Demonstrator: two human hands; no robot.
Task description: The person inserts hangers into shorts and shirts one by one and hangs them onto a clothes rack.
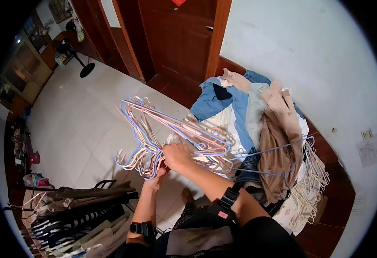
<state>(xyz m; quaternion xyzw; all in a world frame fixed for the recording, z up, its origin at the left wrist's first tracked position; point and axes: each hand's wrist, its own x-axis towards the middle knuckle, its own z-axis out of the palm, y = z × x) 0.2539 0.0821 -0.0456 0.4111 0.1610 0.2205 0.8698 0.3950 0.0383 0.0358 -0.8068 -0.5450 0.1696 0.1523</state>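
Observation:
A thick bundle of blue, pink and white clothes hangers (171, 118) is held in front of me above the floor, hooks pointing to the lower left. My left hand (155, 179) is closed under the hook necks; its fingers are partly hidden by the hangers. My right hand (178, 156) lies over the bundle's near side, fingers wrapped round the hangers beside the hooks. To the right, a blue-grey hanger (274, 150) stretches over the heaped clothes; whether it joins the bundle I cannot tell.
Heaped clothes (278, 137) lie against the wall on the right, with a tangle of pale hangers (311, 185) beside them. At lower left stands a rack of hanging clothes (81, 219). A brown door (180, 43) is ahead, and a black stand base (87, 70) rests on the tiles.

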